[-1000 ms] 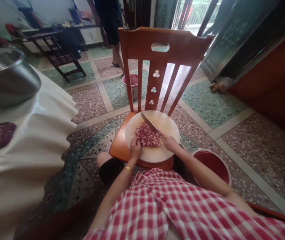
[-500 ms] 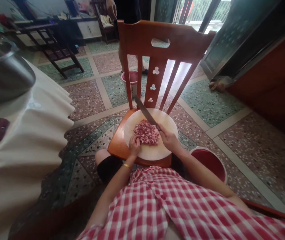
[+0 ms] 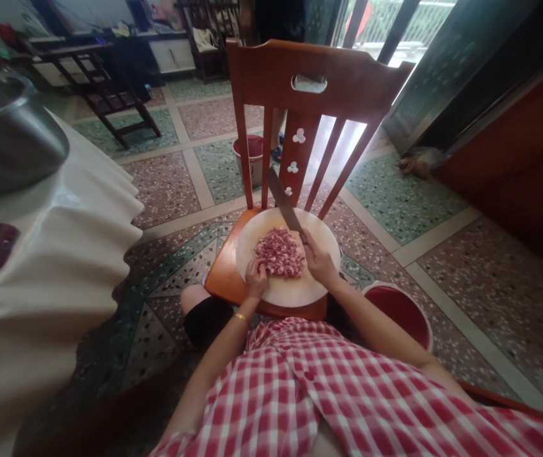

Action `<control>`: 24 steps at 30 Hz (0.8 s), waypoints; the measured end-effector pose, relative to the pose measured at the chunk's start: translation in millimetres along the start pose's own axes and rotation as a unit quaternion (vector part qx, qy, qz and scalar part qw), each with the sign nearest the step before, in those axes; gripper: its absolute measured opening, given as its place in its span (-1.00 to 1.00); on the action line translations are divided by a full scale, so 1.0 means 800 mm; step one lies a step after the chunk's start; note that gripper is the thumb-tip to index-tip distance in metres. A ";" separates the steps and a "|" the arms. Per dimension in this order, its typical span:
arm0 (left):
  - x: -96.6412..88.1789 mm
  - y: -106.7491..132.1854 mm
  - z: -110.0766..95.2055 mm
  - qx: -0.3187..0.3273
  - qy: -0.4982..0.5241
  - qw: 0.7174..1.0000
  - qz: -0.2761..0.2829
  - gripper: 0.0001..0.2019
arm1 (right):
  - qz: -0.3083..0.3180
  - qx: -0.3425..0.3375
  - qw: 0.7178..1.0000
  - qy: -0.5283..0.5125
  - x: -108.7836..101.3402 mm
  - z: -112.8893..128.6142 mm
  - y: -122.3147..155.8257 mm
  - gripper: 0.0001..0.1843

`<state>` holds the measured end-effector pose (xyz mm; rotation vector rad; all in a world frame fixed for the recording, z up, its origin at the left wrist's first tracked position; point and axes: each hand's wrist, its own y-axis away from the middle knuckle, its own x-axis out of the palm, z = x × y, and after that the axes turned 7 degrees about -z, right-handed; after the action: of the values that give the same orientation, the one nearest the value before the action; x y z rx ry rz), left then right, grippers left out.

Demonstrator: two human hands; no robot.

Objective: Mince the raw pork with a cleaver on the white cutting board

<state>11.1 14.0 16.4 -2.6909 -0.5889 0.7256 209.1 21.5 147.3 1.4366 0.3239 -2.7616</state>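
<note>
Knife higher now, above chopped meat

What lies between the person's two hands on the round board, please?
The pile of chopped meat lies between the left hand and the right hand, which grips the knife; the head view shows it.
</note>
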 end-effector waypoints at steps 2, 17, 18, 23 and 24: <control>-0.001 0.000 0.000 -0.007 0.005 1.000 -0.005 -0.78 | 0.070 0.034 0.996 0.045 0.014 -0.009 0.004 -0.45; -0.049 0.001 0.006 -0.269 0.171 0.926 -0.201 -0.69 | 0.138 -0.084 0.986 0.042 0.005 -0.029 0.141 -0.52; -0.054 0.004 0.007 -0.264 0.164 0.931 -0.191 -0.66 | 0.155 -0.087 0.982 0.065 0.011 -0.030 0.146 -0.52; -0.053 0.007 0.003 -0.198 0.058 0.974 -0.091 -0.65 | 0.240 -0.074 0.956 0.149 0.029 -0.012 0.132 -0.49; -0.049 0.001 0.002 -0.191 0.042 0.978 -0.073 -0.65 | 0.247 -0.064 0.955 0.153 0.030 -0.008 0.124 -0.49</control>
<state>-20.6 -3.9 30.8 -2.9612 -0.9813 0.4982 210.7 -72.3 106.8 1.6415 0.1180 -2.0944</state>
